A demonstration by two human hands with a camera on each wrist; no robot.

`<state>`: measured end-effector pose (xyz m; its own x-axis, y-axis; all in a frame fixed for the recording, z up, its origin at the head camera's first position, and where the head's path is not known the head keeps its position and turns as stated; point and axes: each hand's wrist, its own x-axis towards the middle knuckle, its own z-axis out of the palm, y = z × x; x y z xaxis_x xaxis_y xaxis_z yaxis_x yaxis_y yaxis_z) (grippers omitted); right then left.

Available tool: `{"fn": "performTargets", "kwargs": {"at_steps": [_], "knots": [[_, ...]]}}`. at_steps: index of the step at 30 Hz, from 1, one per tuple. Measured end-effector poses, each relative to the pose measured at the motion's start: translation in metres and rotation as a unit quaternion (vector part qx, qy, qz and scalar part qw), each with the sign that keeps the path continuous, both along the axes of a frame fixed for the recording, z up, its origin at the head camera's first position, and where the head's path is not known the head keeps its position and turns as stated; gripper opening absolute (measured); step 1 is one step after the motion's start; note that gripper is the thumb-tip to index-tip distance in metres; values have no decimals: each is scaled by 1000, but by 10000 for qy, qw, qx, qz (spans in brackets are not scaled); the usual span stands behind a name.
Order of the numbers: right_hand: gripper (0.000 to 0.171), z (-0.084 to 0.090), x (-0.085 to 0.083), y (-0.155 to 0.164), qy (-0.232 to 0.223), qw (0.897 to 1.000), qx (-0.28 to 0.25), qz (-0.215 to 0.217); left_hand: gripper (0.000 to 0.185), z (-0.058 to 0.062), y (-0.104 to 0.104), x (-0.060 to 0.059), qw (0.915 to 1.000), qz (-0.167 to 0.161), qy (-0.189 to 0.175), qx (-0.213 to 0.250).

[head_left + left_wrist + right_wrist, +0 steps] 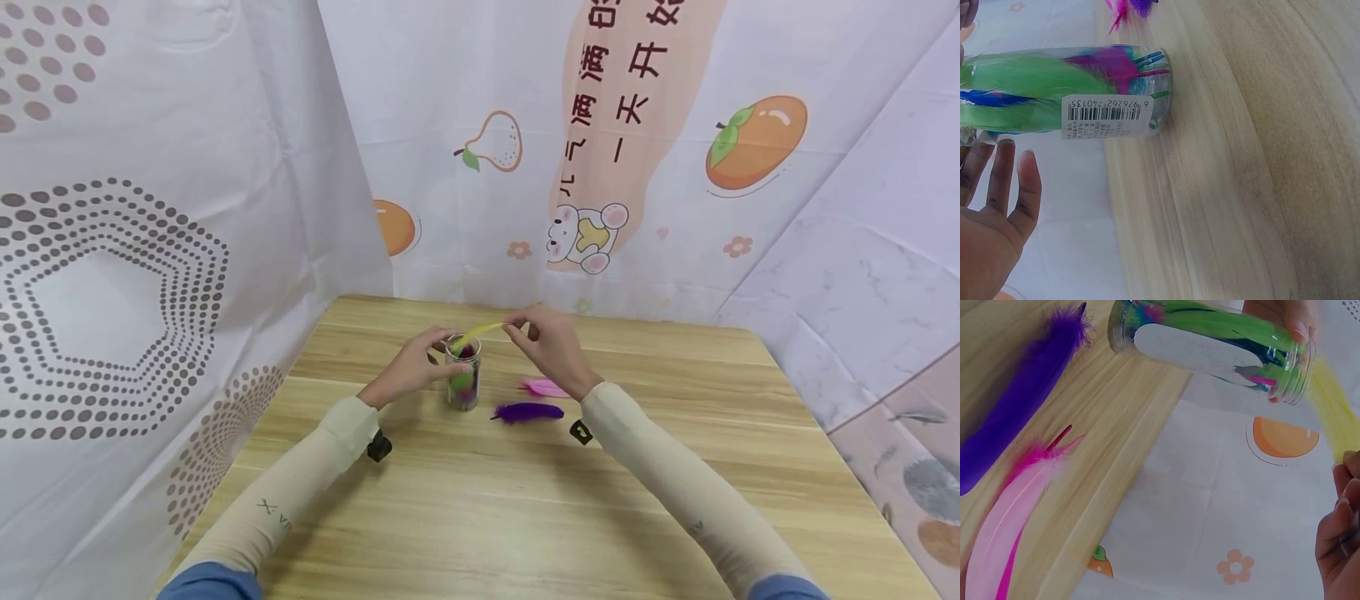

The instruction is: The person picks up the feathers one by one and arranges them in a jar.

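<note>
A clear plastic jar [462,379] stuffed with green, blue and magenta feathers stands on the wooden table [480,517]. My left hand [438,346] holds it near the rim, and its fingers [1004,181] lie beside the jar [1085,94], which carries a barcode label. My right hand [519,330] pinches one end of a yellow feather [480,332] whose other end is at the jar's mouth. The right wrist view has the jar [1210,347], the yellow feather [1329,412] and my right fingers [1341,531]. A purple feather [528,412] and a pink feather [543,387] lie right of the jar.
Printed fabric sheets [150,208] hang close round the table on the left, back and right. The purple feather [1016,419] and pink feather [1010,531] lie side by side near the jar's base. Small black wrist cameras [378,447] sit under both forearms.
</note>
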<state>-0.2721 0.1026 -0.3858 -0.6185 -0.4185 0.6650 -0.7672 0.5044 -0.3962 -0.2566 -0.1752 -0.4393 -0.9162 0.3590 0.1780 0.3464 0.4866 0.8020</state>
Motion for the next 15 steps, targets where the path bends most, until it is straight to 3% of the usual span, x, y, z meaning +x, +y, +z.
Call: {"fn": "performTargets", "kwargs": {"at_steps": [11, 15], "knots": [[8, -1, -2, -15, 871, 9940, 181, 631, 70, 0, 1, -1, 9999, -109, -6, 107], [10, -4, -2, -22, 994, 9908, 366, 847, 65, -1, 1, 0, 9999, -62, 8, 90]]}}
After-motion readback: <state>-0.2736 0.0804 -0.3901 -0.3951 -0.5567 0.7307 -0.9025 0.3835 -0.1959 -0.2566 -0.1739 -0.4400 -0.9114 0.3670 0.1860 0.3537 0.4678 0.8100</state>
